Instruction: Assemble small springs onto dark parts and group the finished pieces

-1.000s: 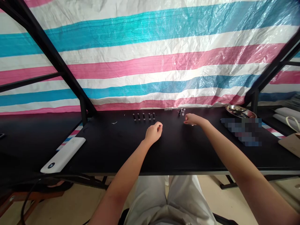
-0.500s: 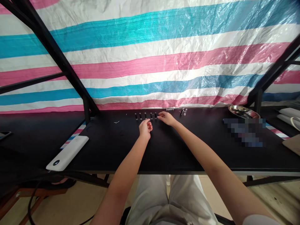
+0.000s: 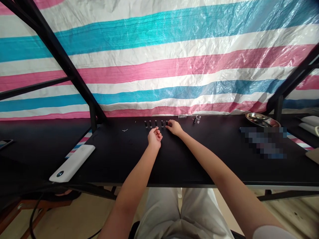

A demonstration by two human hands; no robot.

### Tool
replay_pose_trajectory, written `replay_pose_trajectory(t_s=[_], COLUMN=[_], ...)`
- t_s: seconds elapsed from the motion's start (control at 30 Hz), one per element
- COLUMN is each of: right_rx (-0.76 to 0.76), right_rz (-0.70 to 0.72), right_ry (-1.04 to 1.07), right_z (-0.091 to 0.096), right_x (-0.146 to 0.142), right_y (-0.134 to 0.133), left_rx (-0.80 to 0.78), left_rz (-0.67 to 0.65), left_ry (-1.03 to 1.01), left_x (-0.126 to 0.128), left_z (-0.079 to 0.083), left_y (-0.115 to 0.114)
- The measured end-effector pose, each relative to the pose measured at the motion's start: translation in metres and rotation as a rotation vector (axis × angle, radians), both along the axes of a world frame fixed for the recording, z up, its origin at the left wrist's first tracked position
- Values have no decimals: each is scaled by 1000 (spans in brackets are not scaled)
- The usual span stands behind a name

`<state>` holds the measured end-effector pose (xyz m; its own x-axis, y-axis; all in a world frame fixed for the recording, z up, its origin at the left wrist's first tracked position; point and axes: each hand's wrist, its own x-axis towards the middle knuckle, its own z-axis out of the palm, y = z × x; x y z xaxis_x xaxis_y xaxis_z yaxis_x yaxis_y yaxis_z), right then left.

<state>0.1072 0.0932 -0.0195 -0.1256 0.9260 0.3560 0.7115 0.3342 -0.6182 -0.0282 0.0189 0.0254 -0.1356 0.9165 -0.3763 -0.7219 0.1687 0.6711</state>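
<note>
Nearest to my camera were pale trousers (image 3: 181, 215), with the front edge of the black surface (image 3: 184, 166) just beyond them. A white power bank (image 3: 73, 162) lay aslant well over to the left, its dark round display facing up. Well over to the right I made out an item (image 3: 264, 142) blurred into blocks, so I could not tell what it was. Farther in, I had the left grip (image 3: 155, 137) with its fingers curled and its thumb close to the near end of the middle one of five dark tubes (image 3: 146, 124); I could not tell whether it pinched anything. The right grip (image 3: 174, 127) was at the rightmost tube, fingertips against its side, though I could not tell how firmly they had closed. The tubes lay in a spaced row on the surface. To their left was a thin bent wire (image 3: 125, 130). A shiny metal dish (image 3: 263, 120) sat at the far right. Toward the back were small silvery pieces (image 3: 182, 117) in a line, and behind everything hung a striped sheet (image 3: 159, 66)
</note>
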Motion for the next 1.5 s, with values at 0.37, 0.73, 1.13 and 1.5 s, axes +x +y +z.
replay_pose_trajectory(t_s=[0.37,0.73,1.13,1.5], right_rx=[100,275,55,-66], right_rz=[143,183,35,171], right_ry=[227,117,270,393], right_z=[33,40,35,31], right_x=[18,55,56,57], right_y=[-61,-121,-118,-114], left_rx=[175,604,591,627], left_rz=[-278,-458,-337,-328], left_ry=[357,766,761,808], left_x=[14,33,31,30], left_z=[3,0,-2,-2], left_y=[-12,-33,-29,-31])
